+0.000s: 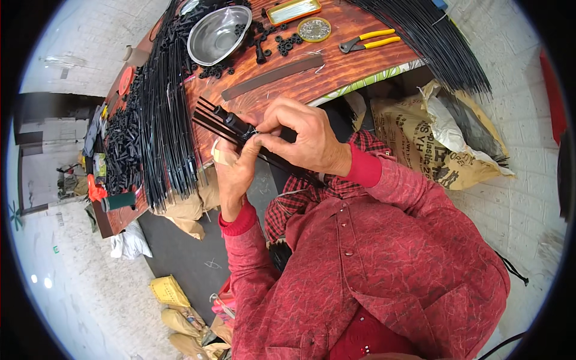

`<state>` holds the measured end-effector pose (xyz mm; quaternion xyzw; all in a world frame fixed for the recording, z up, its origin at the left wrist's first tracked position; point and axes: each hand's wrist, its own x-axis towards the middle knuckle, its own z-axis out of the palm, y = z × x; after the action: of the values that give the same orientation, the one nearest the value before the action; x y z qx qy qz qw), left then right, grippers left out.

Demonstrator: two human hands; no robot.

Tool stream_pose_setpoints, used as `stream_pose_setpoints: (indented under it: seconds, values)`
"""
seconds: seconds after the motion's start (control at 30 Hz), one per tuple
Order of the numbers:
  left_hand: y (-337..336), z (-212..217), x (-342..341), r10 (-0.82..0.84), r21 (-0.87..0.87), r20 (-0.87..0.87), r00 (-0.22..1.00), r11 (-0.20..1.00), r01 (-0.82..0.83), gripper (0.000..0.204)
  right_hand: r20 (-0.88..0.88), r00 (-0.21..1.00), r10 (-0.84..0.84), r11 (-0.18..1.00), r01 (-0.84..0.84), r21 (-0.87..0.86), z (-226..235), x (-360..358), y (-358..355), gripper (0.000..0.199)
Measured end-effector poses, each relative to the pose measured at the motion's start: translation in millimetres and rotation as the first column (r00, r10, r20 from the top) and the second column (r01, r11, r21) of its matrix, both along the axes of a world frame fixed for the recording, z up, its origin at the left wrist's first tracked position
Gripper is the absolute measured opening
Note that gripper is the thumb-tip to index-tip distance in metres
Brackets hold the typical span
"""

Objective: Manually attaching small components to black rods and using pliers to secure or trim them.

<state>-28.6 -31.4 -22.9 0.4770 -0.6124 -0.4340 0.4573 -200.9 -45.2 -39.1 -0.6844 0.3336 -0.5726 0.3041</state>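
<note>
Hands at the table edge, both closed on one piece: left hand (235,171) gripping from below, a pale bandage on one finger; right hand (303,137) curled over from above, fingertips pinching at a thin wire on a black cylindrical fitting (238,124). Fitting seated on a bundle of black ribs (211,120), fanning out past the fingers toward the upper left, held just above the wooden table (336,66). Beside the hands to the left, a long sheaf of black rods (165,114) lying across the table, a heap of small black plastic parts (123,147) beyond. Farther off: a steel bowl (219,33), a flat grey strip (273,78), yellow-handled pliers (366,42), a round tin of small metal bits (314,29). Printed sack (432,144) under the table at right.
</note>
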Motion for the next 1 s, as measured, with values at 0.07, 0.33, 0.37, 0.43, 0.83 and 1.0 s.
stream_pose_setpoints:
  seconds: [0.07, 0.33, 0.37, 0.43, 0.83, 1.0]
  values:
    - [1.3, 2.3, -1.9, 0.003, -0.013, -0.004, 1.0, 1.0, -0.003, 0.024, 0.014, 1.0, 0.008, 1.0, -0.008, 0.006, 1.4, -0.3, -0.2, 0.015]
    - [0.0, 5.4, -7.7, -0.011, -0.037, 0.057, 0.998, 0.999, 0.013, 0.023, 0.06, 0.998, 0.029, 0.997, -0.034, 0.073, 4.5, -8.5, -0.8, 0.009]
    - [1.5, 4.9, -9.9, 0.031, -0.012, 0.033, 0.999, 0.999, -0.03, 0.022, 0.028, 0.999, 0.029, 0.997, -0.03, 0.064, 5.8, -10.6, -0.3, 0.009]
    - [2.7, 8.8, -12.7, 0.054, -0.001, 0.091, 0.994, 0.999, -0.054, 0.021, -0.017, 0.998, 0.065, 0.998, -0.065, 0.022, 5.2, -17.5, -2.1, 0.012]
    - [9.3, 10.1, 3.6, -0.023, 0.033, -0.025, 0.999, 0.999, 0.024, 0.023, -0.794, 0.416, -0.443, 0.895, 0.263, -0.362, -78.1, -221.3, -120.2, 0.017]
    - [8.2, 7.9, 10.5, -0.03, 0.039, 0.044, 0.999, 0.999, 0.028, 0.024, -0.875, 0.399, -0.276, 0.961, 0.12, -0.248, -58.5, -242.5, -130.2, 0.022]
